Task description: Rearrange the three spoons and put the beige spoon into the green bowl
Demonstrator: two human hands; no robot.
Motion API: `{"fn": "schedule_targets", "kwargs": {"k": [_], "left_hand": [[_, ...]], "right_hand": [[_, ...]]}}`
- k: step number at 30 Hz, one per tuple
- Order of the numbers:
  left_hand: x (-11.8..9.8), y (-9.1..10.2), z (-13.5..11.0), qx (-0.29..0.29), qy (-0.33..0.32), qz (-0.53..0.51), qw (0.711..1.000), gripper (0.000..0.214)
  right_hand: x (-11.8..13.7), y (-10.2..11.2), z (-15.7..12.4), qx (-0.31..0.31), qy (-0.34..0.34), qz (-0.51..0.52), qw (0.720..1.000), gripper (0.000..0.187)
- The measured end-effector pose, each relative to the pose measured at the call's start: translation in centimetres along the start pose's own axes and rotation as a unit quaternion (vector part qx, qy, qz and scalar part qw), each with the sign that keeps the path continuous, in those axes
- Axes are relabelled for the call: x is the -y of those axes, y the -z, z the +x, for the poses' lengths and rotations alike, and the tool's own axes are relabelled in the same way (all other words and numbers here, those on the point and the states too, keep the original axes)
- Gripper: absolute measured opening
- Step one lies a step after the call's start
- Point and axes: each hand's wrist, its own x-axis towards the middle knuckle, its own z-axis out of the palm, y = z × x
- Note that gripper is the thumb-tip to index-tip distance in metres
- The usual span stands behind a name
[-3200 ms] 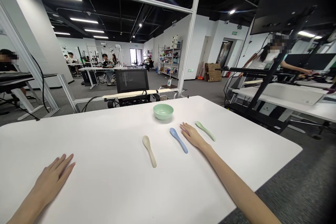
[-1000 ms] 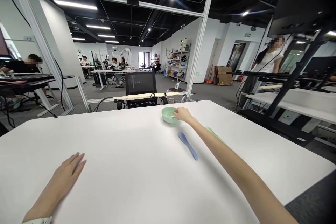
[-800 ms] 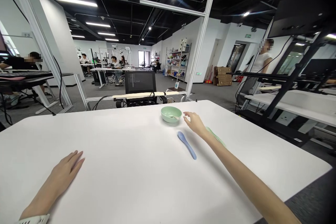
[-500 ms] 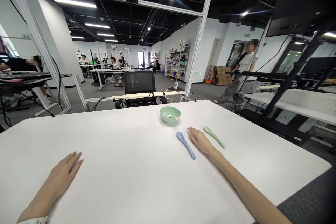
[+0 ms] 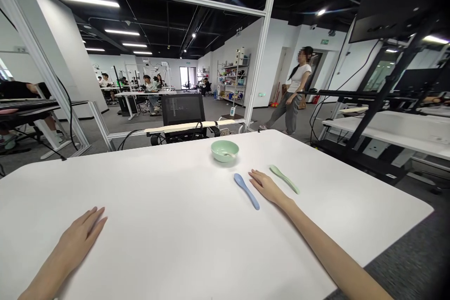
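Observation:
My left hand (image 5: 80, 234) lies flat on the left part of the white table (image 5: 158, 225), fingers stretched out, holding nothing. On the right, my right hand (image 5: 265, 186) rests palm down with its fingers extended, between two spoons. The blue spoon (image 5: 246, 191) lies just left of it, bowl end away from me. To its right is the light green spoon (image 5: 284, 179), also slanting with its bowl end at the far side. Beyond my right fingertips stands a green bowl (image 5: 225, 152) near the far edge, with the pale end of a utensil (image 5: 230, 154) visible inside.
A metal frame (image 5: 260, 56) rises behind the table's far edge, with a black mesh chair (image 5: 183, 112) beyond it. A person (image 5: 297, 89) walks behind the table at the right. A black stand (image 5: 372, 93) and another white desk (image 5: 393, 133) are at the right.
The person in the background has walked leftward. The whole view has shifted slightly; both my hands, the spoons and the bowl keep their places on the table.

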Motion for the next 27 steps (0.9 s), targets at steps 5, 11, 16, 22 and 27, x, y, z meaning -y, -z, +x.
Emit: {"fn": "schedule_targets", "kwargs": {"k": [5, 11, 16, 22, 27], "left_hand": [[-0.4, 0.2, -0.1, -0.010, -0.001, -0.002, 1.000, 0.072], [-0.9, 0.5, -0.3, -0.019, -0.002, -0.005, 1.000, 0.069], [-1.1, 0.5, -0.3, -0.002, 0.002, -0.002, 1.000, 0.079], [-1.9, 1.1, -0.4, -0.006, 0.004, 0.003, 1.000, 0.079], [-2.2, 1.3, -0.6, -0.013, -0.009, 0.009, 1.000, 0.077]], "right_hand": [[0.4, 0.6, 0.7, -0.020, -0.023, -0.004, 1.000, 0.046], [3.6, 3.5, 6.3, -0.087, -0.014, -0.019, 0.996, 0.038], [8.1, 4.9, 12.7, -0.009, -0.050, -0.089, 0.995, 0.035], [10.2, 3.3, 17.0, 0.076, -0.093, -0.116, 0.986, 0.019], [10.6, 3.1, 17.8, 0.079, -0.091, -0.113, 0.986, 0.018]]}}
